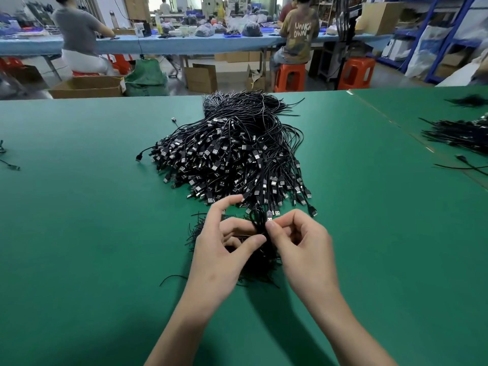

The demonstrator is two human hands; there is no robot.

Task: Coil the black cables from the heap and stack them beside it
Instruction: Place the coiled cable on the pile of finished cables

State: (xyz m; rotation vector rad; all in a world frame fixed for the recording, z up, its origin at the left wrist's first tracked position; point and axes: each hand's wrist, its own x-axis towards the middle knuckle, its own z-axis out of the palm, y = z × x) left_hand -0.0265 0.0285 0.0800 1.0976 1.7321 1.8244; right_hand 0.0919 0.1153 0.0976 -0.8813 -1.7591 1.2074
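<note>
left hand [224, 249] and right hand [301, 247] together, fingers [248, 241] curled, pinching one black cable [258, 220]

We count two hands, a left hand [224, 249] and a right hand [301, 247], with one cable [260, 220] pinched between them. One large heap [232, 154] of black cables lies on the green surface [79, 207], its cables far too many for us to number. One smaller stack [264, 262] of coiled ones sits under the hands. We find two loose cables [12, 166] [2, 147] at the left edge and two further piles [464, 133] [468, 100] to the right. Behind, we make out two orange stools [290, 75] [356, 71] and two seated people [79, 35] [298, 35].
</note>
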